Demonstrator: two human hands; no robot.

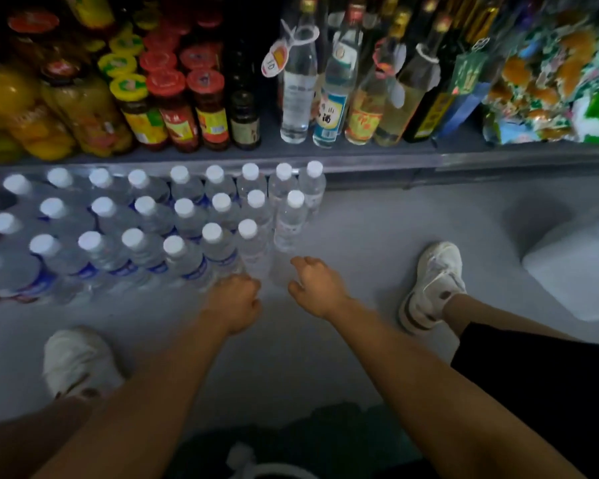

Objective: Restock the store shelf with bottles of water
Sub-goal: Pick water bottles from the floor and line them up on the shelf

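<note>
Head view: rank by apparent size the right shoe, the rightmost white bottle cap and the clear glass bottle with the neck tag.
1. Right shoe, though it is nearest the camera.
2. Clear glass bottle; close to the shoe, so unsure.
3. White bottle cap, plainly smallest.

Both forearms are bare from elbow to wrist; no sleeve, watch or ring shows on the left hand (234, 300) or the right hand (317, 283). Well back from the right grip, black shorts (533, 382) cover the thigh, with the leg bare below the hem. The right shoe (433, 285) is a white laced trainer with a dark band along the sole and a small dark mark near the heel. The left shoe (78, 363), back and outward from the left grip, is likewise a white trainer, its detail blurred.
</note>
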